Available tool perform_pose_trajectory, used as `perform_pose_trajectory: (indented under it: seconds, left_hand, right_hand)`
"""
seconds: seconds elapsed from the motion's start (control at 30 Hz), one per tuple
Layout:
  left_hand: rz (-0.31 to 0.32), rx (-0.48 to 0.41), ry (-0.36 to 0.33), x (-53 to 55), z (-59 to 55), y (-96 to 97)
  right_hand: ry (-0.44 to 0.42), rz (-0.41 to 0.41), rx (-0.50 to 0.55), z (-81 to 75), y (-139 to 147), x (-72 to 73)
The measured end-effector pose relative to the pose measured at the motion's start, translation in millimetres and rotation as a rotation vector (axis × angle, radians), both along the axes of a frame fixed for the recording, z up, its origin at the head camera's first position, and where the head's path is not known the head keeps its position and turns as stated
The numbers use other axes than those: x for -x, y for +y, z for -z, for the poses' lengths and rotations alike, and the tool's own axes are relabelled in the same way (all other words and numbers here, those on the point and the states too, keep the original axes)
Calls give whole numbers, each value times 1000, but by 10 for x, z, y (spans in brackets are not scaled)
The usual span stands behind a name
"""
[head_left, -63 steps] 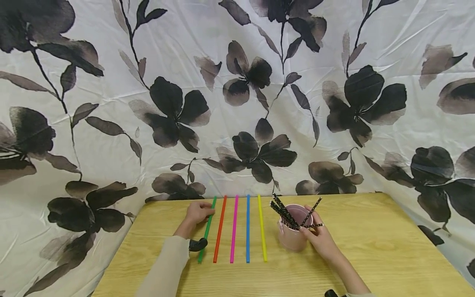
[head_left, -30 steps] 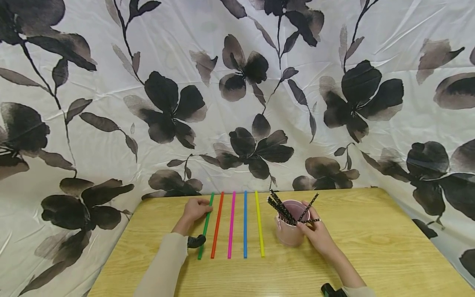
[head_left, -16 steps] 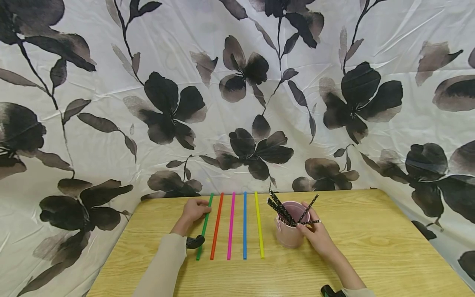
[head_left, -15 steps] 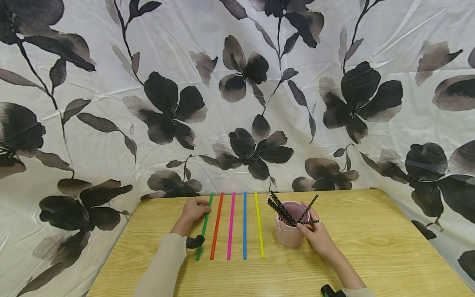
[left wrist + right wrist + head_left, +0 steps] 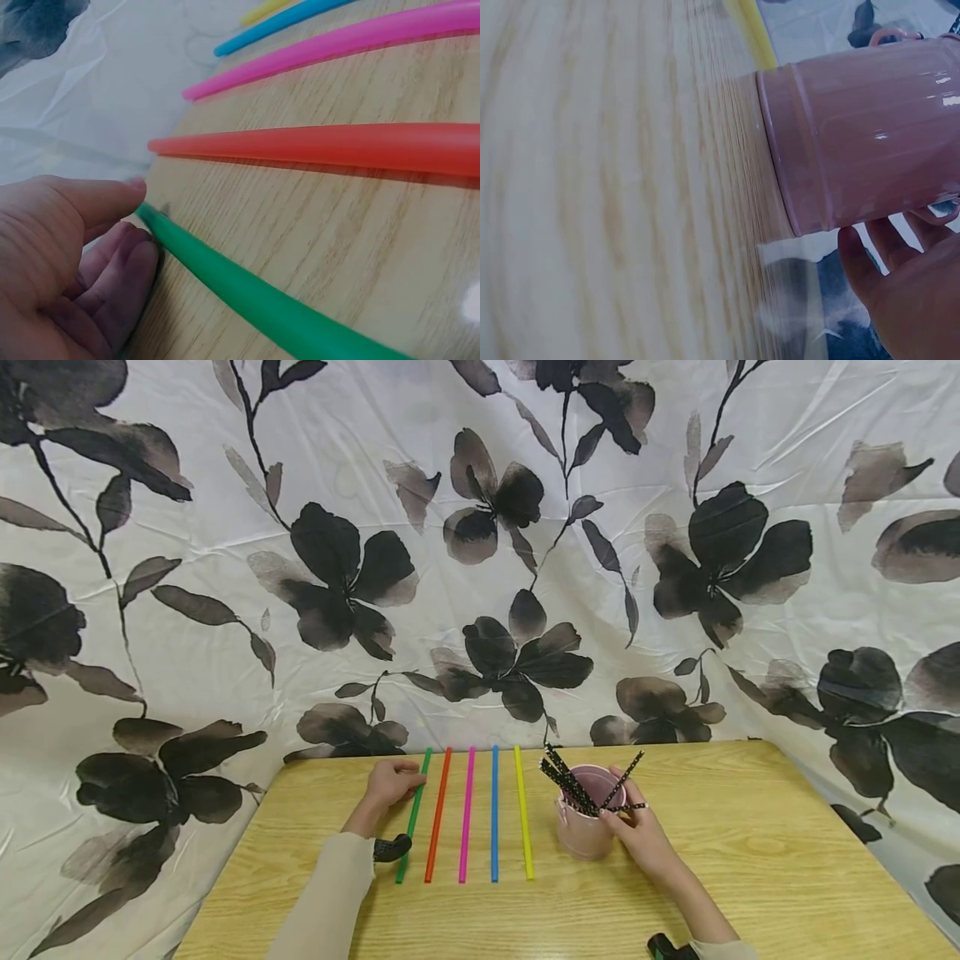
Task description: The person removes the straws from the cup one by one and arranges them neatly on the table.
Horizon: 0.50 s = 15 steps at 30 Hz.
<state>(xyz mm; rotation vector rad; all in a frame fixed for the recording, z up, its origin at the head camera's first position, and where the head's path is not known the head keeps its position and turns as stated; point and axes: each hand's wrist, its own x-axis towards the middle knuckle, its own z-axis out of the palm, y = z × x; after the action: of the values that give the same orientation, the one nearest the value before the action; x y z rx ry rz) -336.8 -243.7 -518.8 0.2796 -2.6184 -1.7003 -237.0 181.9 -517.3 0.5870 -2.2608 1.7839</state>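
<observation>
My left hand is at the far end of a green straw. In the left wrist view its thumb and curled fingers pinch the tip of that straw. Beside it lie a red straw, a pink straw, a blue straw and a yellow straw, roughly parallel and spaced apart. My right hand grips the right side of a small pink bucket standing on the table. Several black straws with white dots lean in the bucket, two of them pointing right beside my fingers.
The wooden table runs back to a white cloth with dark flowers, which hangs along the back and sides. A black device sits at each wrist, with the left one above the lower part of the green straw.
The green straw's near end has shifted slightly left, with my left hand staying at its far end. The bucket and my right hand hold their place; the whole view has tilted a little.
</observation>
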Motion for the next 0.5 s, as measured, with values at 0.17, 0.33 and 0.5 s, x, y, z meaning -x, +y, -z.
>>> perform_pose_trajectory:
  seconds: [0.17,0.33,0.5]
  left_hand:
    - [4,46,8,18,32,-11]
    - [17,107,7,16,34,-12]
    - [38,121,18,7,2,-4]
  right_hand:
    - [3,12,-12,5,-1,3]
    - [-7,15,-19,17,1,-8]
    - [-5,17,-18,10,9,4]
